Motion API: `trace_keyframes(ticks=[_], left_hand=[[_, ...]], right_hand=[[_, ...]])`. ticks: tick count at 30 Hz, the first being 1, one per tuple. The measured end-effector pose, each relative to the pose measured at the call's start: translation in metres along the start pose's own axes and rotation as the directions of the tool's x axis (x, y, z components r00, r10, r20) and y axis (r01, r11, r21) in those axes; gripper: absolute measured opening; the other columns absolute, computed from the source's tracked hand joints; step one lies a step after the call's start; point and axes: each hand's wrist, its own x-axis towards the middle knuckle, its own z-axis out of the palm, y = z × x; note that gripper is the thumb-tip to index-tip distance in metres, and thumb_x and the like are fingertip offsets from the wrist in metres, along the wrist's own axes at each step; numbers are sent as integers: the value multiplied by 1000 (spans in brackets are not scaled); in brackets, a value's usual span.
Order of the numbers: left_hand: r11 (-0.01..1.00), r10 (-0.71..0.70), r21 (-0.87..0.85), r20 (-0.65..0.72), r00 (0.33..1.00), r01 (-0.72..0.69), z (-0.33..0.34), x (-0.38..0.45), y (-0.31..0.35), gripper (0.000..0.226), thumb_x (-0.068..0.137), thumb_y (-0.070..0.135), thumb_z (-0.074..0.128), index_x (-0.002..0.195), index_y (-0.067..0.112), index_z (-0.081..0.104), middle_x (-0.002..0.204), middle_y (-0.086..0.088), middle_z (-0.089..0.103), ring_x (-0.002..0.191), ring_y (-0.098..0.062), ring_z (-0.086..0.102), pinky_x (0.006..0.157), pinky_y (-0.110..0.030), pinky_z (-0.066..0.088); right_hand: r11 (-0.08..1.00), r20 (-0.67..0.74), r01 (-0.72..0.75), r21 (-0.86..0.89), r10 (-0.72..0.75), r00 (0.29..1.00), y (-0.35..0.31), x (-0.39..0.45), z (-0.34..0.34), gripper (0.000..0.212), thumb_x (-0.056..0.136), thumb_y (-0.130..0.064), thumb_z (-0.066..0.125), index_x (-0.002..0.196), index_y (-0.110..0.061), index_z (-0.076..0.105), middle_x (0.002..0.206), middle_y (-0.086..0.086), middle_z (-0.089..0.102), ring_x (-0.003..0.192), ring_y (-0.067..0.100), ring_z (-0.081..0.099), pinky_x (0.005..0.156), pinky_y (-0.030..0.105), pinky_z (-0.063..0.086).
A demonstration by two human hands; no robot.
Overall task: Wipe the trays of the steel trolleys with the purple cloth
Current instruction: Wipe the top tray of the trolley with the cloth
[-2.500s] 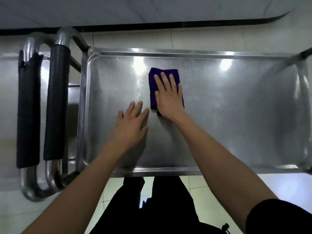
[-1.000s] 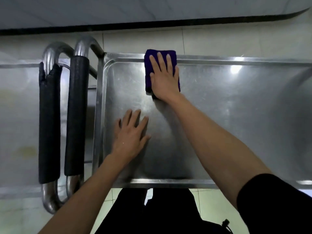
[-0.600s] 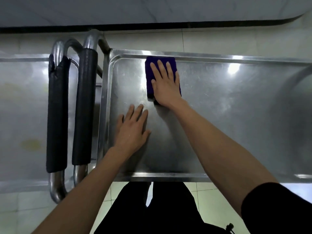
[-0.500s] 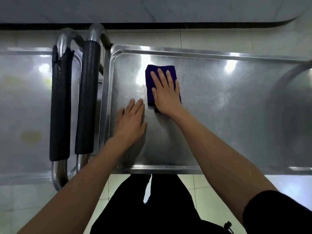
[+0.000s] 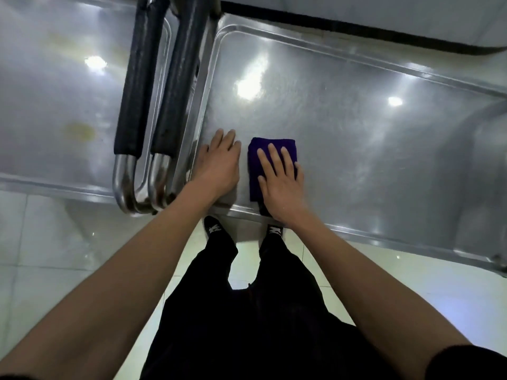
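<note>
A folded purple cloth (image 5: 256, 163) lies on the steel tray (image 5: 356, 119) of the right trolley, close to its near rim. My right hand (image 5: 281, 182) presses flat on the cloth with straight fingers. My left hand (image 5: 220, 163) rests flat on the bare tray just left of the cloth, near the tray's near left corner. A second steel tray (image 5: 55, 105) belongs to the left trolley and carries yellowish stains.
Two black-padded steel handles (image 5: 162, 86) stand side by side between the two trays. The tray's raised near rim (image 5: 370, 237) runs to the right. My legs and shoes stand on the pale tiled floor (image 5: 55, 242) below. A dark wall skirting (image 5: 356, 31) runs behind.
My right hand has dragged the cloth from the tray's far side back to its near rim. My left hand has slid nearer the near left corner. The camera has tilted down and right.
</note>
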Motion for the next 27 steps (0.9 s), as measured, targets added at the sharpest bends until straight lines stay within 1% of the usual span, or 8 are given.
trace_keyframes(ticks=[5, 7, 11, 15, 18, 20, 23, 27], left_hand=[[988, -143, -54, -16, 990, 142, 19, -27, 15, 48, 101, 23, 43, 148, 16, 35, 166, -5, 13, 153, -27, 8, 119, -53, 24], [980, -185, -73, 2, 983, 184, 24, -36, 24, 50, 102, 23, 42, 150, 15, 32, 166, -6, 12, 154, -28, 6, 121, -53, 23], [961, -253, -122, -31, 967, 248, 33, -54, 36, 46, 99, 19, 45, 145, 14, 40, 162, -7, 22, 152, -28, 12, 118, -53, 29], [936, -328, -173, -108, 938, 307, 42, -78, 43, 38, 99, 21, 50, 136, 15, 52, 152, -7, 40, 143, -27, 33, 108, -51, 40], [927, -356, -185, -155, 922, 327, 50, -95, 41, 44, 86, 9, 60, 130, 13, 58, 143, -6, 50, 134, -27, 44, 100, -48, 44], [925, -361, -194, -175, 916, 327, 54, -101, 38, 46, 82, 4, 62, 127, 12, 61, 140, -6, 53, 132, -26, 46, 99, -47, 44], [925, -356, -206, -173, 918, 320, 53, -99, 33, 39, 85, 5, 60, 123, 12, 64, 136, -5, 55, 131, -26, 45, 98, -46, 42], [929, -346, -201, -181, 920, 310, 47, -87, 24, 34, 91, 10, 57, 122, 15, 66, 134, -3, 56, 130, -24, 44, 104, -47, 39]], right_hand=[[990, 25, 137, -37, -136, 990, 7, -31, 13, 62, 101, -45, 25, 159, -29, 7, 166, 0, 11, 151, 26, 11, 112, 50, 26], [980, 38, 196, -39, -194, 980, 10, -43, 17, 64, 99, -45, 27, 158, -29, 10, 165, 1, 15, 149, 27, 16, 107, 49, 32], [955, 39, 294, -44, -292, 956, 15, -60, 21, 63, 100, -48, 33, 158, -29, 15, 163, 2, 20, 146, 28, 22, 102, 49, 35], [953, 54, 301, -31, -299, 953, 16, -54, 17, 61, 101, -49, 32, 157, -31, 16, 162, 1, 21, 145, 27, 22, 105, 50, 34], [954, 69, 298, -33, -295, 953, 15, -55, 17, 61, 102, -49, 29, 157, -30, 14, 164, 1, 18, 147, 26, 18, 108, 51, 31], [952, 75, 303, -47, -300, 951, 16, -54, 17, 60, 102, -49, 27, 158, -30, 13, 164, 1, 16, 148, 26, 16, 108, 50, 30], [950, 90, 307, -60, -302, 949, 14, -48, 13, 60, 103, -49, 25, 158, -30, 12, 165, 0, 14, 150, 25, 12, 110, 50, 27], [957, 71, 280, -76, -275, 959, 10, -30, 4, 58, 104, -47, 27, 158, -32, 12, 166, -2, 12, 151, 23, 10, 112, 48, 26]])
